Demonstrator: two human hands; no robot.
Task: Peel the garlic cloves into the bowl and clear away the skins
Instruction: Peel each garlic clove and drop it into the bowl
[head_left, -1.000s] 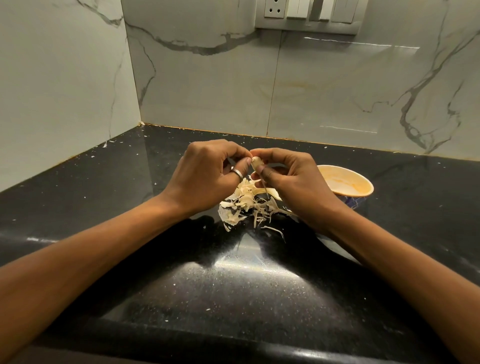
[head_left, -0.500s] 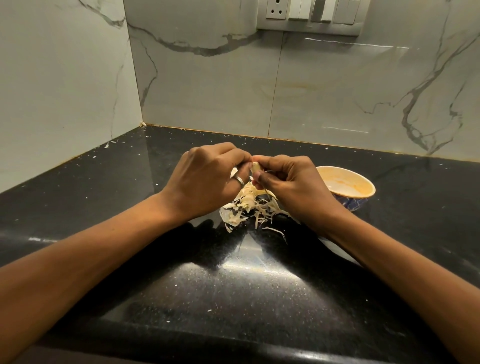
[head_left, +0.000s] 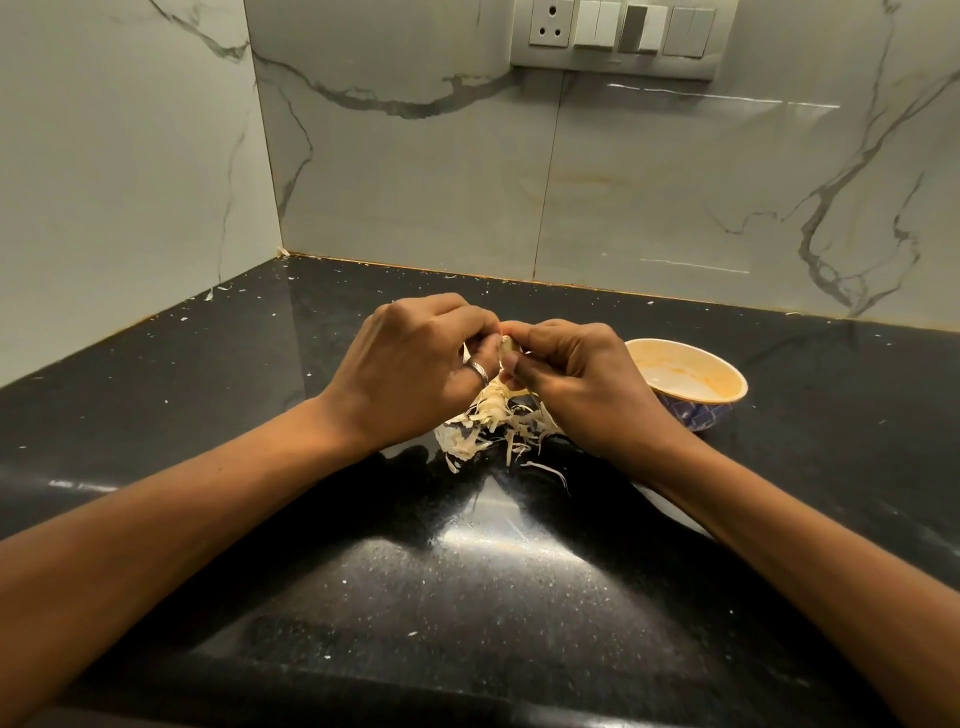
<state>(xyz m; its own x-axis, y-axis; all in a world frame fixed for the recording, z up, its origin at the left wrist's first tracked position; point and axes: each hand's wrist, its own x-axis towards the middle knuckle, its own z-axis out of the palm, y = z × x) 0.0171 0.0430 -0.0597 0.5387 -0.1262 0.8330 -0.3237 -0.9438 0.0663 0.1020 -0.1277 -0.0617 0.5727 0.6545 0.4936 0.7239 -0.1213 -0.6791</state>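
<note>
head view: two bare hands meet over a black counter (head_left: 467, 597), both forearms reaching in from the bottom corners.

one clove (head_left: 506, 345) is in sight. it is held in the air between the two hands, above the skins and left of the bowl, and only a small pale part of it shows between the fingertips.

the left hand (head_left: 410, 374) is curled, with its fingertips pinching at the clove from the left. it wears one ring (head_left: 478, 370). the right hand (head_left: 582, 384) is curled too, thumb and fingers closed round the clove from the right. the two hands touch at the fingertips.

one loose heap of skins (head_left: 493, 421) lies on the counter right under the hands, partly hidden by them. a few thin strips trail out of it toward the camera. small pale flecks are scattered over the counter, too many and too small to count.

one bowl (head_left: 696, 413) stands on the counter just right of the right hand, orange-cream inside and blue-patterned outside. the right hand hides its left edge. what lies in it cannot be told.

two marble walls (head_left: 623, 182) meet in a corner at the back left. one switch plate (head_left: 618, 36) sits high on the back wall, with one socket (head_left: 550, 23) at its left end and a row of switches beside it.
</note>
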